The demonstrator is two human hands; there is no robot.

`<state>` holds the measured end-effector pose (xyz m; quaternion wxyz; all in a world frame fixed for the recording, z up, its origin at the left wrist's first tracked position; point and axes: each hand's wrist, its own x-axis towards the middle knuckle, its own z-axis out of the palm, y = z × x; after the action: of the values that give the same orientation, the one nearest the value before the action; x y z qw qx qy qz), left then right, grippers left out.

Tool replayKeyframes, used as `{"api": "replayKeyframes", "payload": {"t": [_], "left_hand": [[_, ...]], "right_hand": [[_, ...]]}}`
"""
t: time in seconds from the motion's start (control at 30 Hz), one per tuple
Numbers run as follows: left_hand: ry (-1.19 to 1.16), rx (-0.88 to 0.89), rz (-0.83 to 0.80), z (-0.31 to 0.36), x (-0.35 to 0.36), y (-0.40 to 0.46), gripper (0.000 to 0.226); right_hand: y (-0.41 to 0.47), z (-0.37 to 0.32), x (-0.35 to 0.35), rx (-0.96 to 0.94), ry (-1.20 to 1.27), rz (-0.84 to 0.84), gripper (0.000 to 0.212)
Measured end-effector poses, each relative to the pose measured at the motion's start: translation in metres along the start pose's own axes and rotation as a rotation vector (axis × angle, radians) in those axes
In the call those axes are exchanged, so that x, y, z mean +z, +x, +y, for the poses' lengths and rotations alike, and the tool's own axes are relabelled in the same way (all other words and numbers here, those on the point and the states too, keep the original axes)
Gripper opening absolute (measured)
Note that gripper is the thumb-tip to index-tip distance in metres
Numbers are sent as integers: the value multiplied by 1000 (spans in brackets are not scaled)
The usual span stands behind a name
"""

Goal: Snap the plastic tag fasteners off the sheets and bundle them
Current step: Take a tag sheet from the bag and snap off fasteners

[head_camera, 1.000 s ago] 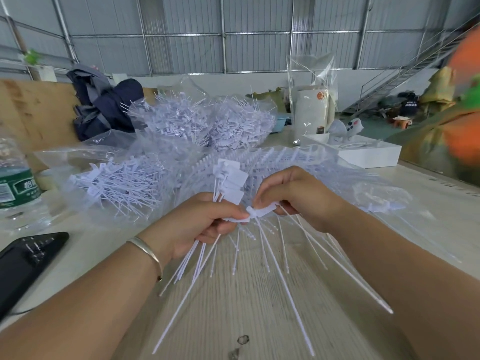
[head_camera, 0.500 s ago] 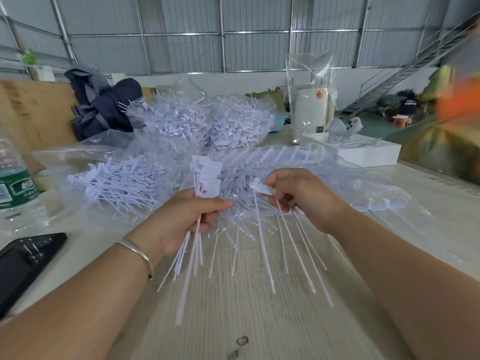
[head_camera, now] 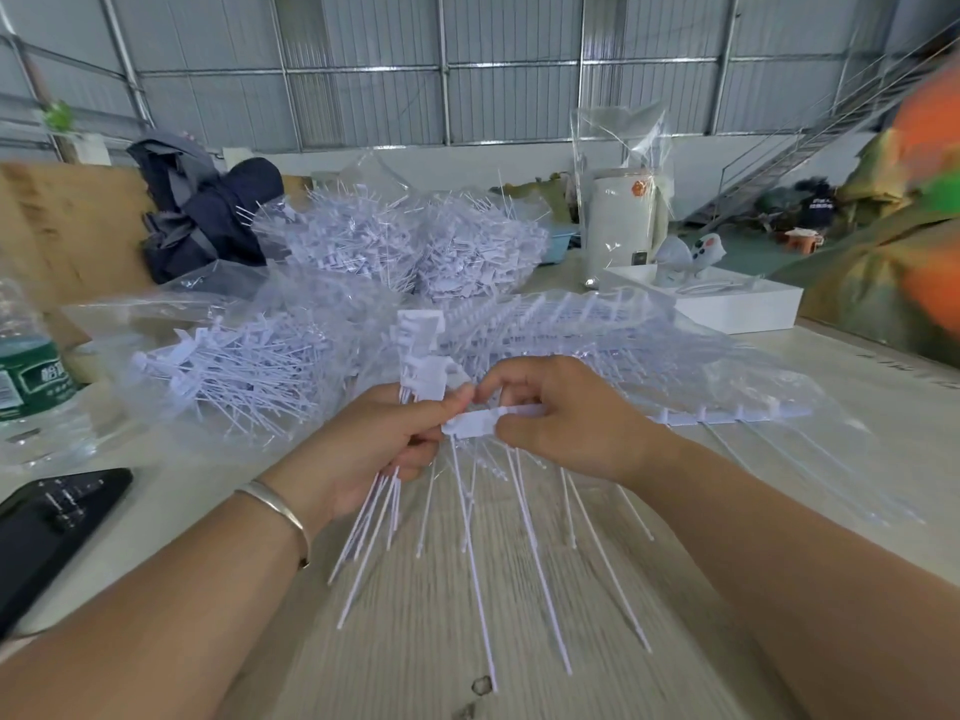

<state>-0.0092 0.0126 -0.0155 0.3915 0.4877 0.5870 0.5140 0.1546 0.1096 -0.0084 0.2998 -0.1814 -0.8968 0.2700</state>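
A tag fastener is pinched by both the left hand and right hand. A bundle of fasteners is also gripped in the left palm; stems below are motion-blurred.

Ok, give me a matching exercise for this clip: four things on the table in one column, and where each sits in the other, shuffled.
Things:
1. phone
2. water bottle
3. white tray
4. bundle

Places:
A. far right of the table, behind the sheets
B. held in the left hand
C. left edge, standing behind the phone
D. lying flat at the near left edge

Pairs: 1-D, 2-C, 3-A, 4-B
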Motion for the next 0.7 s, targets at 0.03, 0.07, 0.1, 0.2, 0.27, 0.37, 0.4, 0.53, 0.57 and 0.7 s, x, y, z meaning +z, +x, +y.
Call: {"api": "replayKeyframes", "payload": {"t": [0.03, 0.07, 0.1, 0.2, 0.27, 0.37, 0.4, 0.53, 0.57, 0.7], "left_hand": [[20, -9, -4, -1, 0, 0, 27], [33, -19, 0, -2, 0, 0, 27], [44, -25, 11, -4, 0, 1, 24], [59, -23, 83, -8, 0, 5, 14], [16, -11, 132, -8, 0, 7, 18], [-49, -14, 137, -8, -1, 7, 18], [-55, -17, 118, -8, -1, 6, 16], [-37, -16, 61, -9, 1, 5, 11], [-37, -24, 60, -9, 1, 5, 11], [-49, -47, 32, -4, 1, 4, 9]], "right_hand": [[0, 0, 0, 5, 0, 5, 15], [0, 0, 0, 7, -5, 8, 15], [0, 0, -1, 3, -19, 8, 15], [1, 2, -1, -22, -110, 34, 8], [2, 6, -4, -36, -188, 103, 15], [3, 12, -9, 35, -72, 149, 21], [3, 14, -11, 78, 35, 136, 19], [2, 19, -11, 213, 276, 29, 12], [1, 19, -11, 222, 314, 8, 9], [2, 17, -14, 232, 446, -40, 11]]}}
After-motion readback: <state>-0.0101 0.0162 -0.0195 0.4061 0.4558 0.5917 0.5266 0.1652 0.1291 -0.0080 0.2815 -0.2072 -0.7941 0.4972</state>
